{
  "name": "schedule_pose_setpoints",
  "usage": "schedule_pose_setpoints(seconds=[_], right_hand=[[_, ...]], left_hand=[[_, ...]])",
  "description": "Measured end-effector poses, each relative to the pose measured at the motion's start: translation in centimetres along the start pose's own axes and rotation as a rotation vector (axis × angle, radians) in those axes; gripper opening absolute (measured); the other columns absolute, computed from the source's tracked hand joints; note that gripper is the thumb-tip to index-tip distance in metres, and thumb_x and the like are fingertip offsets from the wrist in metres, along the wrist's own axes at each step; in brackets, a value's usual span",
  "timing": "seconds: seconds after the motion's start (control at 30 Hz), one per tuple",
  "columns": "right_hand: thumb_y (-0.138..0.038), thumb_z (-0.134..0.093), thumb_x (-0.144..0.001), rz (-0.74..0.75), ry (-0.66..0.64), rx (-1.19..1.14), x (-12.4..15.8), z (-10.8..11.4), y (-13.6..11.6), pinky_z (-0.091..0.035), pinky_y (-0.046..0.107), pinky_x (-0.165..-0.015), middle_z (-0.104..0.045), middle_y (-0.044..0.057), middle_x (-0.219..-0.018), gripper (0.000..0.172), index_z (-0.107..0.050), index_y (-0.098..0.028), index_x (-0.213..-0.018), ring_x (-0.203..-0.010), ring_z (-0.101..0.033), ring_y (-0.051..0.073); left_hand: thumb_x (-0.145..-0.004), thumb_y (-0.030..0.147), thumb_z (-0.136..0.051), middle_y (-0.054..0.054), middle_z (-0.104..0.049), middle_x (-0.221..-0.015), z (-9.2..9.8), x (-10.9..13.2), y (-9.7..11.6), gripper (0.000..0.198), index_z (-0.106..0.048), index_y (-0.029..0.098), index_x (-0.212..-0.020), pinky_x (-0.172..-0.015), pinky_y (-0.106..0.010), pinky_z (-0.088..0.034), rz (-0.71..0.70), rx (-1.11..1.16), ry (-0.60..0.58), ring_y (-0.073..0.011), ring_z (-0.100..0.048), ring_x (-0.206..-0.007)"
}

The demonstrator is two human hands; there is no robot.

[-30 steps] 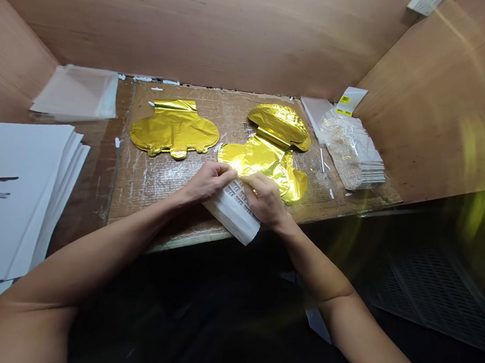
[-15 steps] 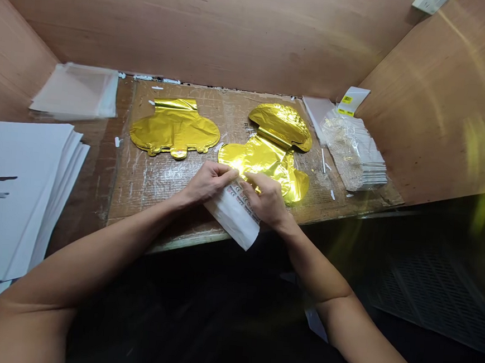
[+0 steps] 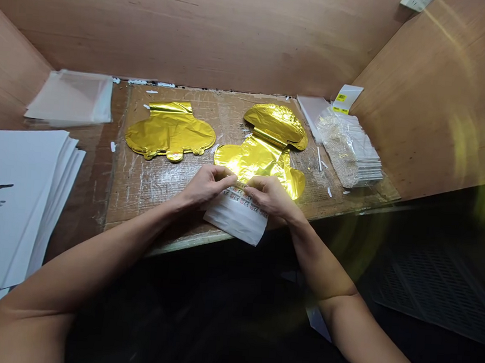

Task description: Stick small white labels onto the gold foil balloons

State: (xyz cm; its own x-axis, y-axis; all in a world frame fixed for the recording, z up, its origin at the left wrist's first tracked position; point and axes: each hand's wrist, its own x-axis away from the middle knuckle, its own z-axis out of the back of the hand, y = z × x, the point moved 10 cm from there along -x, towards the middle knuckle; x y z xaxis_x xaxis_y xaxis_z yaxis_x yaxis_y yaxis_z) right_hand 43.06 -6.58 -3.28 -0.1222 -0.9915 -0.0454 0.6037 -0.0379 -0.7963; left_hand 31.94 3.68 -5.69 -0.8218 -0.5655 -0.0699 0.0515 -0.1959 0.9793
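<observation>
Two bare hands are seen in the single head view, with a white paper packet [image 3: 235, 217] pinched between them near the front edge of a cardboard-topped bench [image 3: 140, 196]. Its printed strip of small safety marks is turned upward, and it is held just in front of a gold foil balloon [image 3: 248, 162]. The left hand [image 3: 206, 185] is curled almost shut, gripping the packet's upper corner; the right hand [image 3: 270, 196] is curled likewise on the other corner. Both forearms angle inward from the lower corners of the view. As far as can be told, the packet is not filled, though its inside is hidden. The balloon lies flat, uninflated and folded, and a second gold foil balloon [image 3: 169, 132] lies flat further left of the packet. A stack of white sheets [image 3: 14, 202] is left of the packet, clear film bags [image 3: 70, 98] are beyond that stack, and a plastic-wrapped bundle of white sticks [image 3: 350, 148] is right of the packet.
</observation>
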Motion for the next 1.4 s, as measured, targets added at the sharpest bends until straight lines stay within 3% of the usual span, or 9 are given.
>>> schedule_pose_setpoints(seconds=[0.17, 0.37, 0.63, 0.9, 1.2, 1.4], right_hand=[[-0.030, -0.057, -0.101, 0.031, -0.043, 0.053, 0.1, -0.3, -0.7, -0.034, 0.026, -0.067, -0.055, -0.003, -0.070, 0.032, -0.059, -0.017, -0.071, -0.068, -0.045, 0.011], [-0.029, -0.062, -0.102, 0.023, -0.018, 0.115, -0.3, 0.1, -1.4, -0.039, 0.026, -0.071, -0.069, 0.000, -0.080, 0.016, -0.073, -0.017, -0.098, -0.072, -0.056, 0.013], [-0.023, -0.060, -0.105, 0.045, 0.054, 0.439, -0.8, 0.0, -2.0, -0.036, 0.030, -0.073, -0.071, 0.005, -0.084, 0.013, -0.068, -0.019, -0.094, -0.075, -0.059, 0.018], [-0.028, -0.059, -0.106, 0.048, 0.204, 0.291, 0.2, -0.4, -2.0, -0.043, 0.031, -0.076, -0.074, 0.005, -0.090, 0.015, -0.067, -0.021, -0.095, -0.078, -0.062, 0.019], [-0.026, -0.049, -0.112, 0.267, 0.333, 0.583, 1.2, -0.9, -3.4, -0.045, 0.034, -0.084, -0.074, 0.010, -0.105, 0.027, -0.075, -0.022, -0.107, -0.094, -0.063, 0.022], [-0.022, -0.054, -0.107, 0.420, 0.309, 0.659, 2.0, -1.7, -4.3, -0.046, 0.040, -0.086, -0.077, 0.011, -0.108, 0.023, -0.077, -0.021, -0.113, -0.098, -0.061, 0.026]], left_hand=[[-0.092, 0.041, -0.068, 0.000, -0.065, -0.069, 0.5, 0.2, 0.2, 0.031, -0.070, 0.015, -0.074, -0.062, -0.027, -0.041, -0.043, -0.099, 0.100, -0.0133, -0.055, -0.065], [-0.092, 0.038, -0.068, -0.003, -0.072, -0.079, 0.7, 0.4, 0.7, 0.024, -0.074, 0.016, -0.087, -0.066, -0.028, -0.046, -0.125, -0.121, 0.159, -0.0161, -0.061, -0.071], [-0.094, 0.038, -0.065, -0.003, -0.074, -0.080, 0.6, 0.7, 0.8, 0.023, -0.074, 0.017, -0.088, -0.068, -0.030, -0.047, -0.143, -0.200, 0.169, -0.0168, -0.063, -0.072], [-0.096, 0.038, -0.064, -0.004, -0.076, -0.087, 0.8, 1.1, 0.9, 0.022, -0.074, 0.018, -0.094, -0.075, -0.031, -0.050, -0.144, -0.227, 0.207, -0.0191, -0.066, -0.080], [-0.095, 0.041, -0.065, -0.002, -0.068, -0.079, 0.9, 0.9, 0.4, 0.026, -0.070, 0.017, -0.086, -0.068, -0.029, -0.046, -0.087, -0.099, 0.233, -0.0160, -0.058, -0.072], [-0.091, 0.041, -0.067, -0.001, -0.064, -0.073, 0.8, 0.8, 0.1, 0.026, -0.070, 0.017, -0.082, -0.063, -0.028, -0.043, -0.045, -0.061, 0.220, -0.0146, -0.055, -0.066]])
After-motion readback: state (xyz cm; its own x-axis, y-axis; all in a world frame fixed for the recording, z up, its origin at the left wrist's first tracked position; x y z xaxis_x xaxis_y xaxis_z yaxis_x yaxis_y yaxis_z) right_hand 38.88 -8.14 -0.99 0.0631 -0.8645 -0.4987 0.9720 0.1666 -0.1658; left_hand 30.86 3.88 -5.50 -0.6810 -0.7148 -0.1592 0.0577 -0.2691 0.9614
